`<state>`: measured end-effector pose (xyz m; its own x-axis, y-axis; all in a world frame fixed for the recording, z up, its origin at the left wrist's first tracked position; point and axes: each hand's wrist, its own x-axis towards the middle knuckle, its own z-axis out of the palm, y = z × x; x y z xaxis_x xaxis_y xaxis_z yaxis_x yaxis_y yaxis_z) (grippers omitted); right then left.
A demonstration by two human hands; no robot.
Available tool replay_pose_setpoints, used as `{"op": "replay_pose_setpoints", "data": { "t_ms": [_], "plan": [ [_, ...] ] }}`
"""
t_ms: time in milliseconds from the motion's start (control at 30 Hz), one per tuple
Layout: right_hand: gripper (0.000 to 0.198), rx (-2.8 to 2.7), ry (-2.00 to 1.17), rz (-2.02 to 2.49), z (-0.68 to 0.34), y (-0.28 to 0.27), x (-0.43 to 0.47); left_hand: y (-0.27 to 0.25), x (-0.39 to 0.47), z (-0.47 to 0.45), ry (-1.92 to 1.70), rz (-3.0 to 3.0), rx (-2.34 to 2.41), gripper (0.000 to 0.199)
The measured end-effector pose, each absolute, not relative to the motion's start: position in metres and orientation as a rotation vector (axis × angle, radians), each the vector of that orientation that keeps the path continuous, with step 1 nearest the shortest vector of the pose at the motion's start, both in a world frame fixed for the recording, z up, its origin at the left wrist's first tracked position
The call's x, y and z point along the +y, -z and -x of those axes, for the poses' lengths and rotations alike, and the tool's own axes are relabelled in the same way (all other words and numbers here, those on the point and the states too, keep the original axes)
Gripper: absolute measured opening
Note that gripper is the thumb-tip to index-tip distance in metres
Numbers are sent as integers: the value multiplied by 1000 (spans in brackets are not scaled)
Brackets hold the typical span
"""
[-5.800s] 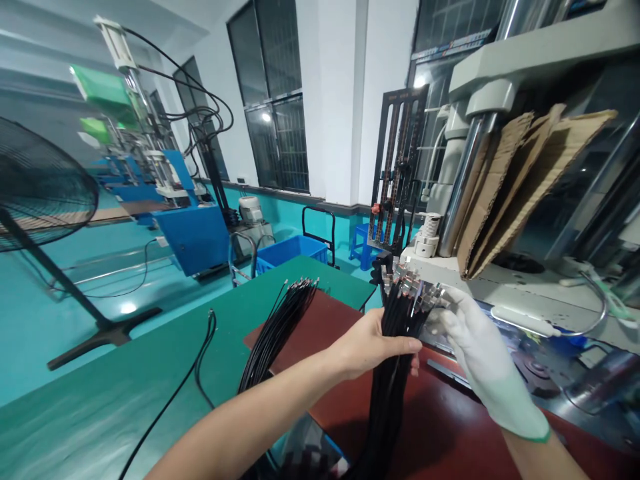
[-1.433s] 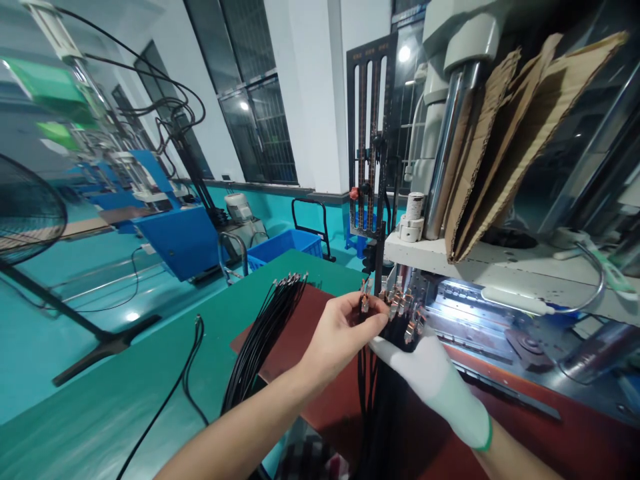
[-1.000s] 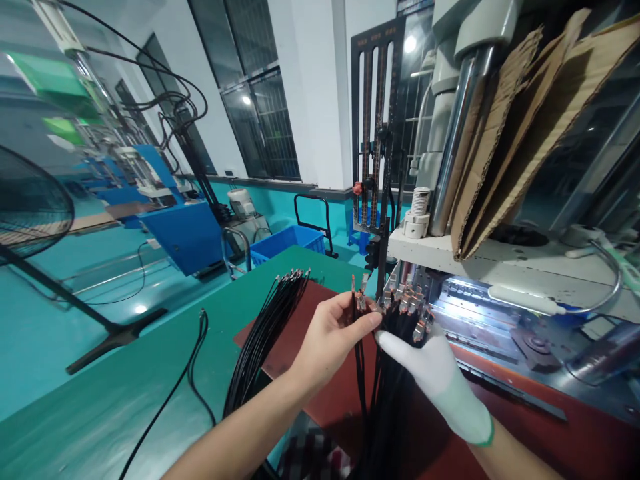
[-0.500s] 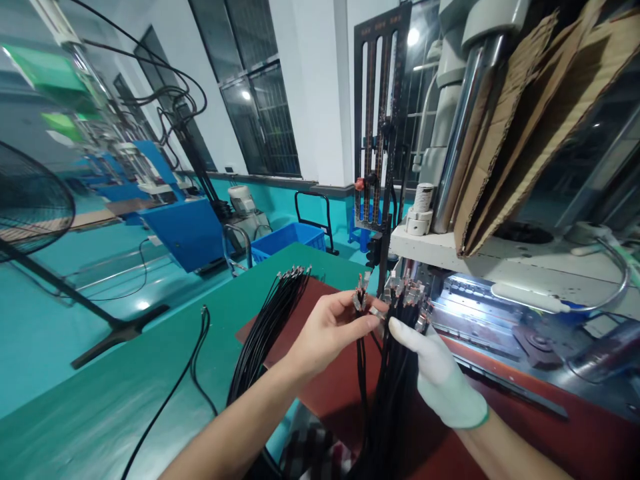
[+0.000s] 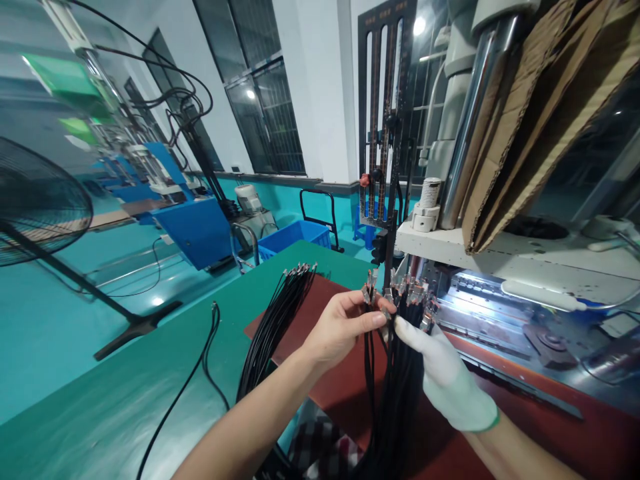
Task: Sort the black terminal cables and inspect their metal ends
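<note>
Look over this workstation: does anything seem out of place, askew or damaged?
Torn cardboard sheets lean crookedly against the machine's steel column, an odd fit. A stray black cable trails across the green table. The wire bundle in the left hand and gloved right hand looks orderly.

Black cables against a dark red mat, green table, white glove, blue crate.
</note>
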<state>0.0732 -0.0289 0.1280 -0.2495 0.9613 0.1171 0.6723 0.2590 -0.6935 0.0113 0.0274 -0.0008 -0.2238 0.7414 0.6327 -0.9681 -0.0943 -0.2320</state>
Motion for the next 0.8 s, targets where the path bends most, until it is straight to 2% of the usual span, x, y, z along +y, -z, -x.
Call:
{"op": "replay_pose_setpoints", "data": {
  "t_ms": [300,400,800],
  "plan": [
    [30,-2002,-663,1479,-73,-125,-26,0,24,-19,-1710,-406,-678,15],
    [28,-2044,-663,1494,-72,-124,-29,1,20,-17,-1715,-413,-695,21],
    [48,-2060,-582,1524,-73,-126,-33,-8,10,-2,-1742,-338,-586,19]
  ]
}}
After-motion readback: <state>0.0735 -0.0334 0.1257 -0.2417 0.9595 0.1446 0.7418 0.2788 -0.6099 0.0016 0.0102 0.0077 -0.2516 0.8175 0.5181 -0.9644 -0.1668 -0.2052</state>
